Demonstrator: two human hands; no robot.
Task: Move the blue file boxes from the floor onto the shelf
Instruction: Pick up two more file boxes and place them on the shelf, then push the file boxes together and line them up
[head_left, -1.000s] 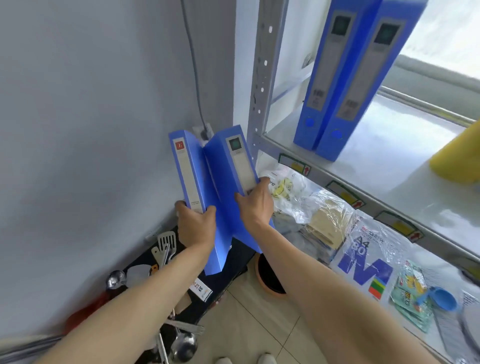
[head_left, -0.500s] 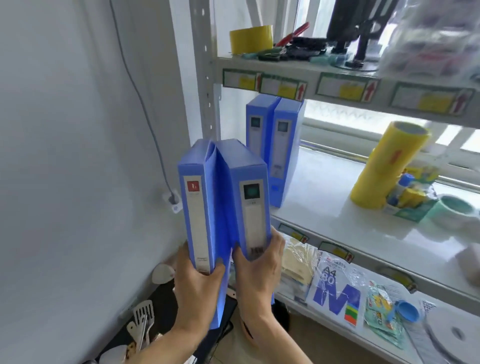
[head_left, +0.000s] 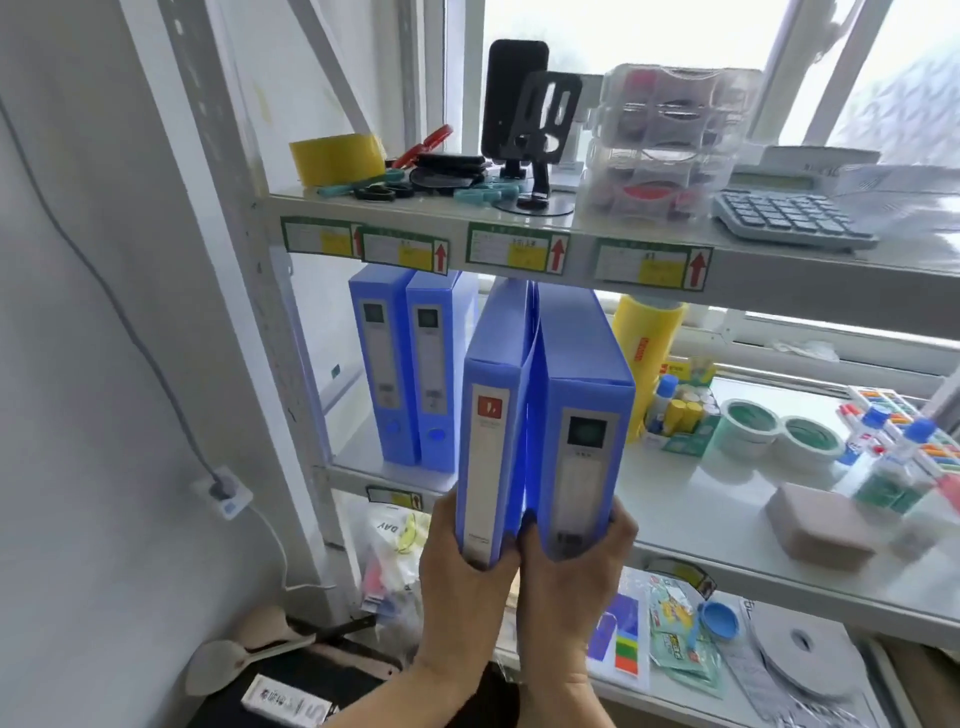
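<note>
I hold two blue file boxes upright, side by side, at the front edge of the middle shelf (head_left: 727, 566). My left hand (head_left: 457, 582) grips the bottom of the left box (head_left: 488, 415), whose spine has a red logo. My right hand (head_left: 576, 577) grips the bottom of the right box (head_left: 587, 415), whose spine has a dark label. Their tops reach under the upper shelf (head_left: 519, 218). Two more blue file boxes (head_left: 410, 364) stand at the left end of the middle shelf, just left of the held pair.
A yellow roll (head_left: 644, 348), tape rolls (head_left: 774, 426), glue bottles and a brown block (head_left: 815, 525) sit right of the boxes. The upper shelf carries yellow tape, a phone stand, clear containers and a calculator (head_left: 784, 218). Bags fill the lower shelf. A wall socket (head_left: 223, 491) is at left.
Both hands have lifted the two boxes from near the floor up to the middle shelf and moved them right, next to the two standing boxes.
</note>
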